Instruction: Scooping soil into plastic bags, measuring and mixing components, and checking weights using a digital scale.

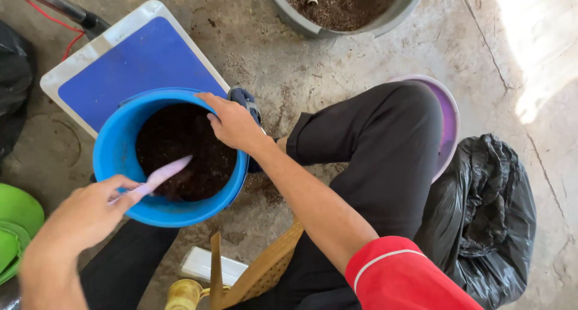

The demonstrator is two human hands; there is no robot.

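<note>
Our right hand (pixel 233 124) grips the blue bucket (pixel 114 147) rim at two o'clock while our left hand (pixel 90 210) holds a pale scoop (pixel 164 174) in its dark soil (pixel 180 135).

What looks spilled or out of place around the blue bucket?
Dark soil lies scattered on the concrete floor beside the blue bucket, under the right hand. The bucket also overhangs the blue scale platform.
</note>
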